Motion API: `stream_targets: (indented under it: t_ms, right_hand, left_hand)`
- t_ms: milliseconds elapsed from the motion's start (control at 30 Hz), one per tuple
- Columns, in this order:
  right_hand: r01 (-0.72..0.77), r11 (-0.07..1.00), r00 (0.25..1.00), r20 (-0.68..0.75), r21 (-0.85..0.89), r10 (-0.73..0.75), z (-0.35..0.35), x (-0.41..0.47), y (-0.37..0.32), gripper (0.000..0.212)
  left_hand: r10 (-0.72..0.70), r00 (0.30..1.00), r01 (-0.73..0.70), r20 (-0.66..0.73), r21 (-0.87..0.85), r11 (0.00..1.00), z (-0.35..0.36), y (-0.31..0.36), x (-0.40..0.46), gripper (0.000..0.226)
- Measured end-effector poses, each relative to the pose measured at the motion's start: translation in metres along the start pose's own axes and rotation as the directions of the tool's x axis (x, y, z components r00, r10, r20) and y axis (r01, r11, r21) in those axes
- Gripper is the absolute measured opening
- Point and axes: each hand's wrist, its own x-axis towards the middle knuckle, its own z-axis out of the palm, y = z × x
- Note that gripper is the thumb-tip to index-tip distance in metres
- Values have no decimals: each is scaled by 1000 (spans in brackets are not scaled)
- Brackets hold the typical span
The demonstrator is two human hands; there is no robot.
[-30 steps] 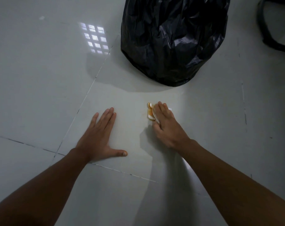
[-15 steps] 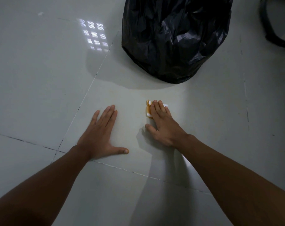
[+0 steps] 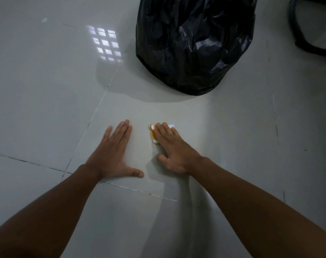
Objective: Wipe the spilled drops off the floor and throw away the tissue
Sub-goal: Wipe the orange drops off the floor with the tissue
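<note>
My right hand (image 3: 174,152) lies flat with fingers spread, pressing the tissue (image 3: 153,134) onto the floor (image 3: 46,90) rather than gripping it; the tissue's near edge is soaked orange. My left hand (image 3: 111,155) is open, palm down, bracing just beside it. The risk I see is that the sodden tissue smears orange across the tile or tears under pressure, and drips on its way to the black bin bag (image 3: 193,43) beyond. I count two hands, one tissue and one bag; I can make out no separate drops.
</note>
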Motion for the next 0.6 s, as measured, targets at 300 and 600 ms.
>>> stream_targets:
  t_ms: [300, 600]
  right_hand:
    - [62, 998, 997, -53, -30, -63, 20, -16, -20, 69]
    - [132, 991, 991, -22, -29, -133, 32, -66, -24, 64]
  left_hand:
    - [20, 1000, -20, -1, -14, 1000, 1, -1, -1, 155]
    - [22, 1000, -22, -7, -27, 999, 1, 0, -6, 152]
